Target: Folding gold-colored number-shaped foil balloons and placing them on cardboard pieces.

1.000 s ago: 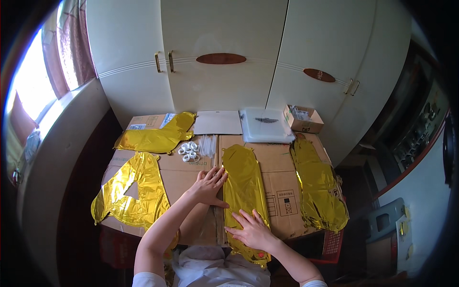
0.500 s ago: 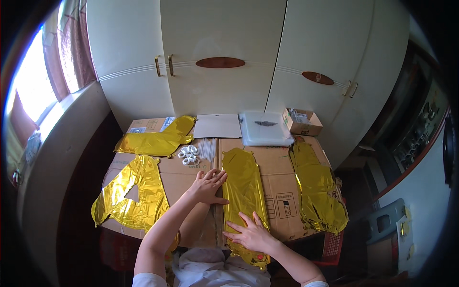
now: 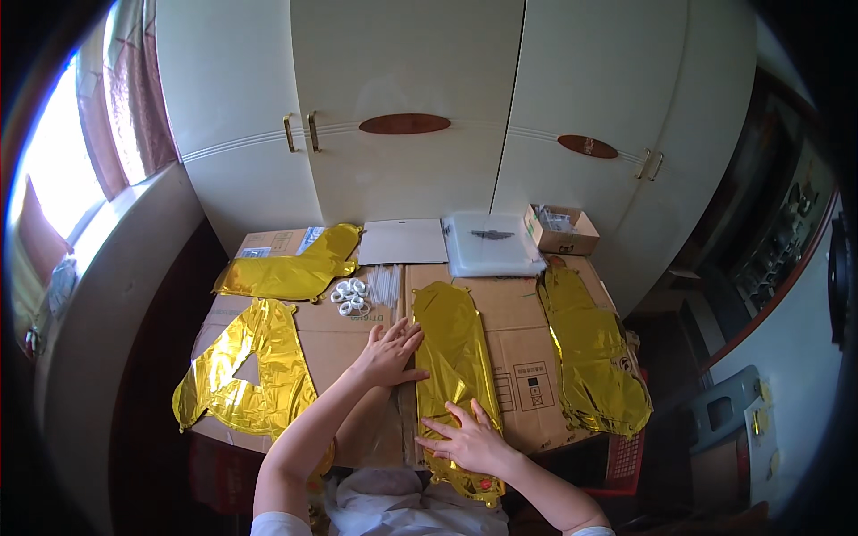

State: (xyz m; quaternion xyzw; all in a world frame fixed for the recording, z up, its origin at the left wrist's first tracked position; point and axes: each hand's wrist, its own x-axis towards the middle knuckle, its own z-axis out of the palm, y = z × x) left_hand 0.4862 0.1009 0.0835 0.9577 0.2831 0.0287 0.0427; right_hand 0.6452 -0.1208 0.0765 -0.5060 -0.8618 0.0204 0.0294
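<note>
A flat gold foil balloon, long and rounded at the far end, lies lengthwise in front of me on the cardboard. At its left edge rests my left hand, fingers spread, the fingertips touching the foil. My right hand lies flat across the balloon's near part with its fingers apart. Neither hand grips anything. Left of my arm is a gold foil balloon with a triangular hole, shaped like a letter A. Another folded-looking gold foil balloon lies at the far left.
Gold foil sheets lie at the right. White ribbon rolls and clear thin sticks sit beyond my left hand. Along the back are a grey board, a clear plastic pack and a small open box. Cardboard covers the table.
The view has shifted slightly. Both hands stay spread on the long balloon in nearly the same places, and nothing has been picked up or let go.
</note>
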